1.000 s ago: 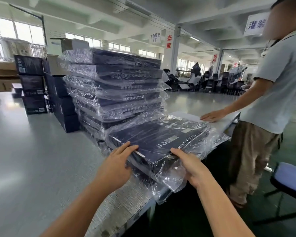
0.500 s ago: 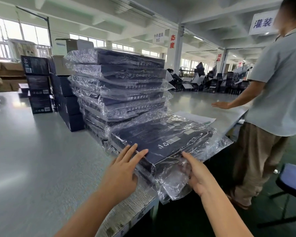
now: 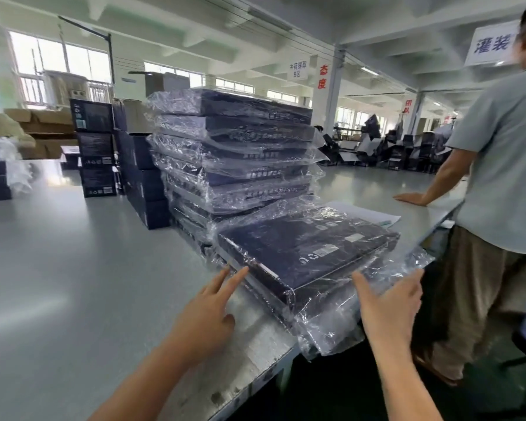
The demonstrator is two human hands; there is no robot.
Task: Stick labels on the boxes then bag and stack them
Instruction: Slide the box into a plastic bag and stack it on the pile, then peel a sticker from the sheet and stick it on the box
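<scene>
Two hands, mine, have eased back from the bagged box, which lies flat at the near foot of the tall stack of bagged boxes, its loose plastic overhanging the edge of the table. My left hand now reaches with straight fingers, tips at the box's near-left edge. My right hand hovers spread and relaxed by the trailing plastic, gripping nothing. Right of the stack, a bystander rests a palm on the table.
</scene>
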